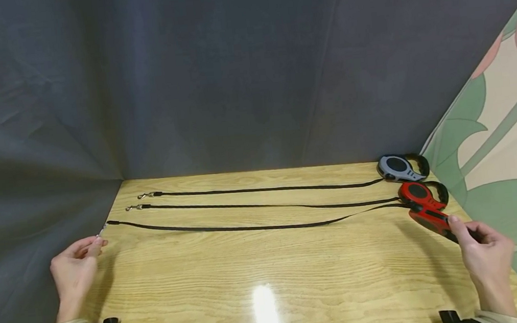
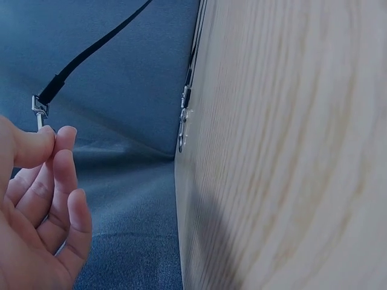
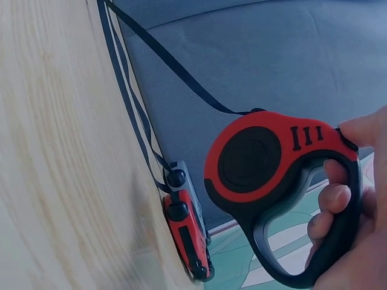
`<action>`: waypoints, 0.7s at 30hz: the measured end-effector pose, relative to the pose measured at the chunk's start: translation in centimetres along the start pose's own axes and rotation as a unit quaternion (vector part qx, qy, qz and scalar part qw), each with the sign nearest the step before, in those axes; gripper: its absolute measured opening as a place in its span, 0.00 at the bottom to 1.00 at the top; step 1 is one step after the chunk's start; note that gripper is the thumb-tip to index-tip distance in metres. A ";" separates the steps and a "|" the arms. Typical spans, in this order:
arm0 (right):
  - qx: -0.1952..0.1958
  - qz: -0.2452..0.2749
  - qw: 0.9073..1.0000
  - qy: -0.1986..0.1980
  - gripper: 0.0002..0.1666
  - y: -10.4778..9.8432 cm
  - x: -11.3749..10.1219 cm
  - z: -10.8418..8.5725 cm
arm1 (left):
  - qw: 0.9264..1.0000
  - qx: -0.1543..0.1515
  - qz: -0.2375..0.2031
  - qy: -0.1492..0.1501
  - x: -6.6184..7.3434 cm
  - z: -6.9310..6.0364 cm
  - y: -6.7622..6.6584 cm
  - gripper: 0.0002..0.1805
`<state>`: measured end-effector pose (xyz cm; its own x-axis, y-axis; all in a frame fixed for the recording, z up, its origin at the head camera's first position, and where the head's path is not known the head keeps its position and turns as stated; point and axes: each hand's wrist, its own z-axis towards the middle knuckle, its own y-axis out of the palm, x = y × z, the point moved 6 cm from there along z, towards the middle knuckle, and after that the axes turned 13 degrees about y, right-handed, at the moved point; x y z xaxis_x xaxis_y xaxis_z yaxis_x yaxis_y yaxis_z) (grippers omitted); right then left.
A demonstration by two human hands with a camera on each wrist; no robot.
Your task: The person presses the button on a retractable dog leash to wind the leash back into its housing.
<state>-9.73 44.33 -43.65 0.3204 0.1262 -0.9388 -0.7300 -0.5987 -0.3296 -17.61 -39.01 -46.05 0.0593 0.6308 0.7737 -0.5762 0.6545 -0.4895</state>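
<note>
A red and black retractable dog leash [image 3: 269, 158] is gripped by its loop handle in my right hand [image 1: 487, 252], with the thumb on the button at the top. Its black strap [image 1: 246, 228] runs out across to the left, held up off the table. At the far end my left hand [image 1: 74, 265] pinches the metal clip [image 2: 40, 115] between thumb and fingertips. Behind this strap lie two more leashes on the table, a second red one [image 1: 417, 192] and a grey one [image 1: 397, 167], both with straps drawn out to the left.
The wooden table [image 1: 205, 289] meets a dark grey cloth [image 1: 233, 81] at the back and left. A flowered cloth [image 1: 507, 160] hangs at the right. Metal clips of the lying leashes, such as the rear one [image 1: 145, 195], rest near the left end.
</note>
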 end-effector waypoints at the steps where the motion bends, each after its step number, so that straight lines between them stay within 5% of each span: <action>1: 0.000 -0.002 1.000 -0.001 0.22 0.0 0.0 0.0 | 1.000 0.002 -0.001 -0.001 0.0 0.0 -0.1 0.13; 9: 0.000 0.007 1.000 0.006 0.22 0.0 0.0 0.0 | 1.000 0.010 0.011 -0.007 0.0 0.0 -0.6 0.15; 12: -0.007 0.037 0.999 0.010 0.21 0.1 0.0 0.0 | 1.000 0.005 0.024 0.011 0.3 0.0 -0.4 0.13; 17: -0.029 0.043 0.998 -0.019 0.19 1.0 -0.4 -0.2 | 0.997 -0.026 0.055 0.048 1.0 -0.2 0.6 0.10; 21: -0.033 0.029 0.998 -0.042 0.18 1.4 -0.8 -0.4 | 0.997 -0.028 0.057 0.046 1.2 -0.2 0.9 0.10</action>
<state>-10.75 43.13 -43.30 0.2256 0.1548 -0.9618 -0.7038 -0.6568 -0.2708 -17.90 -37.56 -45.67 0.0727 0.7365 0.6726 -0.5371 0.5971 -0.5958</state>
